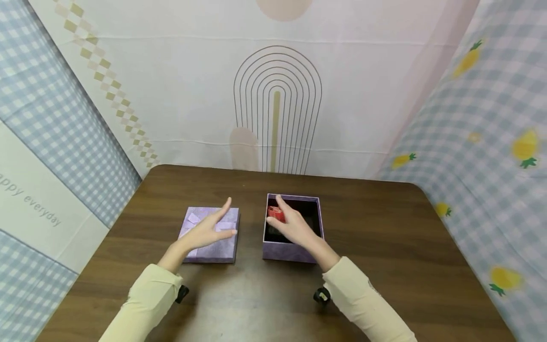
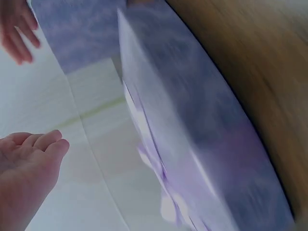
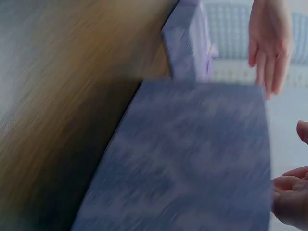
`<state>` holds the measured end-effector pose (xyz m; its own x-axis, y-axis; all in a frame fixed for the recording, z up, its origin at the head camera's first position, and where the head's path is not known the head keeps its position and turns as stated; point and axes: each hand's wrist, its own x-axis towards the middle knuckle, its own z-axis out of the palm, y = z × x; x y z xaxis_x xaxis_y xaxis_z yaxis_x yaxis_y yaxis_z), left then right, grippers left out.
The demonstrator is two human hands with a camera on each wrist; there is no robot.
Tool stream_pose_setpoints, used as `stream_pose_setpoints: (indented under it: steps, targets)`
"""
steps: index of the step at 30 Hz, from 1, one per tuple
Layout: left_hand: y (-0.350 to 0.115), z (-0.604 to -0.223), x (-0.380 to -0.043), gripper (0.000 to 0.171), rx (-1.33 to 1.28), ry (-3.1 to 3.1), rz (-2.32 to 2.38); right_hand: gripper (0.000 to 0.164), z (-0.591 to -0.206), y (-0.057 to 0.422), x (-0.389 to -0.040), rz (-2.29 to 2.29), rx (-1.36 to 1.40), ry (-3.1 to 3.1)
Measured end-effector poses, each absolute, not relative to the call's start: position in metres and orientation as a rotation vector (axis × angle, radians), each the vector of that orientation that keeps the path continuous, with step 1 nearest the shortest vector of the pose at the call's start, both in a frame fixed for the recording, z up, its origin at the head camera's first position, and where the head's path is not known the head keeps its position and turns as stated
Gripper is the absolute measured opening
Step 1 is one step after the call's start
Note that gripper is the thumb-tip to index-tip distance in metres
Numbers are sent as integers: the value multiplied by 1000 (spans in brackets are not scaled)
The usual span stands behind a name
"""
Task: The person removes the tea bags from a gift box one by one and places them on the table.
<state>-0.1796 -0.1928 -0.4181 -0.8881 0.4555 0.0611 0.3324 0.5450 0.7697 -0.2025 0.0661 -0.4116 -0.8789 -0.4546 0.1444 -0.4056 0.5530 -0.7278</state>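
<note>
A purple gift box lid (image 1: pixel 218 251) with a light ribbon bow lies on the table, and my left hand (image 1: pixel 202 234) hovers over it with thumb and fingers spread. To its right stands the purple box base (image 1: pixel 284 251), its dark inside facing up. Inside it, at the left, is a small red item (image 1: pixel 275 213), partly covered by my right hand (image 1: pixel 297 229), which hangs above the box with extended fingers. In the left wrist view, the lid's side (image 2: pixel 207 106) looms large beside the left hand (image 2: pixel 29 168). In the right wrist view, the box wall (image 3: pixel 187 159) fills the middle. Neither hand holds anything.
Both boxes' parts rest on a brown wooden table (image 1: pixel 384 247) with rounded far corners. A white patterned cloth (image 1: pixel 179 90) hangs behind it. Blue checked cloths stand at the left (image 1: pixel 64 109) and right (image 1: pixel 478 190). Dark wrist devices are on both sleeves.
</note>
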Motion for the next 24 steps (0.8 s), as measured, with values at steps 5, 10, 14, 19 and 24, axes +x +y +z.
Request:
stream_pose_setpoints:
  steps: [5, 10, 14, 19, 24]
  targets:
    - [-160, -419, -186, 83, 759, 2573, 1296, 60, -422, 90, -216, -1105, -608, 2810]
    - [-135, -427, -190, 82, 817, 2531, 1306, 56, -435, 98, -220, -935, -471, 2882]
    - [-121, -436, -193, 84, 823, 2523, 1290, 47, -447, 96, -217, -716, -508, 3028]
    - [-116, -447, -193, 86, 837, 2549, 1237, 27, -452, 92, -214, -575, -515, 3108]
    - [-114, -449, -194, 86, 838, 2554, 1236, 24, -448, 93, -215, -553, -502, 3019]
